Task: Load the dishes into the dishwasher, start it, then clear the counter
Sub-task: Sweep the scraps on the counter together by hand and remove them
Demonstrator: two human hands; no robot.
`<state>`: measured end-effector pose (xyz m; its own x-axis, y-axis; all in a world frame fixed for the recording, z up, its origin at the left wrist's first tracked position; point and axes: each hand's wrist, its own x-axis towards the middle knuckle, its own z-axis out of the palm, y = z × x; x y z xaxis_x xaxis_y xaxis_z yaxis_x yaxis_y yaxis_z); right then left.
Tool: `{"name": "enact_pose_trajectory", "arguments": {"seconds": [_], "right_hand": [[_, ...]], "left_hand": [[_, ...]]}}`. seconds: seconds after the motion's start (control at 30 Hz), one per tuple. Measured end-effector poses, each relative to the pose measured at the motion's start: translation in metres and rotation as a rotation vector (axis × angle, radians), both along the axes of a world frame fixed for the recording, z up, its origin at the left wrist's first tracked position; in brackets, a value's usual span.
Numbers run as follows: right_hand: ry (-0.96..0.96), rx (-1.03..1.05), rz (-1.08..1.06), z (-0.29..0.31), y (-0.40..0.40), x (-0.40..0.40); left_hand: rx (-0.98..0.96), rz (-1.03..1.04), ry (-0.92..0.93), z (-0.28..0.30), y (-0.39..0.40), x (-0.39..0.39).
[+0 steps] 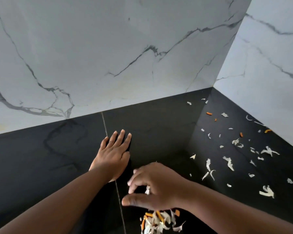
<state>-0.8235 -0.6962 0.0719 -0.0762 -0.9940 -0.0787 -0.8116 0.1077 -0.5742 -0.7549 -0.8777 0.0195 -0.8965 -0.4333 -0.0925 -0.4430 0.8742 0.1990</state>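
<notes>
Many white and orange vegetable peelings (228, 163) lay strewn over the black stone counter (159, 129), a heap (159, 221) beside the blurred, loosely curled right hand (156, 184). Left hand (114, 149) pressed flat, fingers straight. Hasty sweeping could push scraps off the edge.

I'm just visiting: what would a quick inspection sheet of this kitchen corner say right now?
Surface: black counter, a seam running across it.
Job's things: pile of peels gathered at the near edge; scattered peels to the right.
Clutter: nothing seen beyond the peels.
Hands: left hand flat on the counter, fingers straight; right hand blurred, fingers loosely curved above the pile.
Cables: nothing seen.
Surroundings: marble wall on two sides of the corner.
</notes>
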Motion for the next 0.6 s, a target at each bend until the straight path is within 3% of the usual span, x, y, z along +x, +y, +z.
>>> {"name": "enact_pose_trajectory", "arguments": {"seconds": [0.07, 0.17, 0.23, 0.3, 0.4, 0.6], "right_hand": [[-0.126, -0.13, -0.151, 0.0, 0.003, -0.034], [-0.045, -0.332, -0.504, -0.006, 0.013, -0.12], [0.033, -0.289, -0.742, -0.006, 0.031, -0.186], [0.126, -0.11, -0.919, -0.01, 0.055, -0.244], [0.178, 0.076, -0.995, -0.024, 0.08, -0.29], [0.184, 0.095, -0.845, -0.033, 0.063, -0.264]], "left_hand": [[-0.006, -0.004, 0.007, 0.0, 0.0, 0.0], [0.001, -0.005, 0.009, 0.001, 0.0, 0.001], [0.007, -0.003, 0.017, 0.002, 0.001, 0.001], [0.009, 0.003, 0.024, 0.002, 0.002, 0.0], [0.015, 0.011, 0.024, 0.003, 0.003, 0.0], [0.005, 0.006, 0.019, 0.002, 0.002, 0.0]]}}
